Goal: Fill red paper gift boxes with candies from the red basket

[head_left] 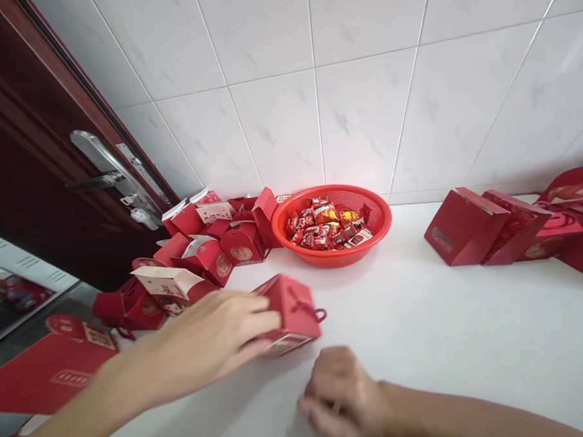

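A small red gift box [295,308] with a dark red cord loop on one face sits tilted in my left hand [229,331], whose fingers are closed round its left side. The box is at or just above the white tabletop. To the right and nearer me, my right hand [345,396] is curled into a fist by the table surface, apart from the box; nothing sticks out of it. Behind the box stands an orange-red plastic basket [334,258] holding many wrapped candies [328,223].
Many opened red boxes [209,257] crowd the table's left side, with a flat red piece [47,371] nearer me. Upright red boxes [466,227] stand at the right. A tiled wall [278,129] runs behind; a dark door with a metal handle [113,171] is at left.
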`<control>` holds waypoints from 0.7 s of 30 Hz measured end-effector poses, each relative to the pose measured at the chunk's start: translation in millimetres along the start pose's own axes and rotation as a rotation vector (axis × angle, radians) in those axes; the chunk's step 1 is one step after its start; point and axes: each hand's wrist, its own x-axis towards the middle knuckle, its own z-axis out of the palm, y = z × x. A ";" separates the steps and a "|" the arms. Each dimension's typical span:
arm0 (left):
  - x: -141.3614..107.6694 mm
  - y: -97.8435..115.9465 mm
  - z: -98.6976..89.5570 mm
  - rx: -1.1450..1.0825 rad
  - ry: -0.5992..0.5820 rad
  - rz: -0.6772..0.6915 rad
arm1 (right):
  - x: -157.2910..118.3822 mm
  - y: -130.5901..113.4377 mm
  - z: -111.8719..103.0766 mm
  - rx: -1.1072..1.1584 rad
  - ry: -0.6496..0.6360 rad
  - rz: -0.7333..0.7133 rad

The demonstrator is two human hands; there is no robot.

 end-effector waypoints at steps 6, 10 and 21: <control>71.4 13.1 29.1 0.160 0.068 0.324 | 21.4 12.6 -84.1 -0.079 0.427 0.167; 78.7 19.1 44.4 0.181 0.164 0.379 | 22.1 22.5 -106.5 -0.207 0.422 0.294; 77.9 44.5 45.5 0.280 0.332 0.429 | 46.6 29.9 -115.7 -0.277 0.330 0.592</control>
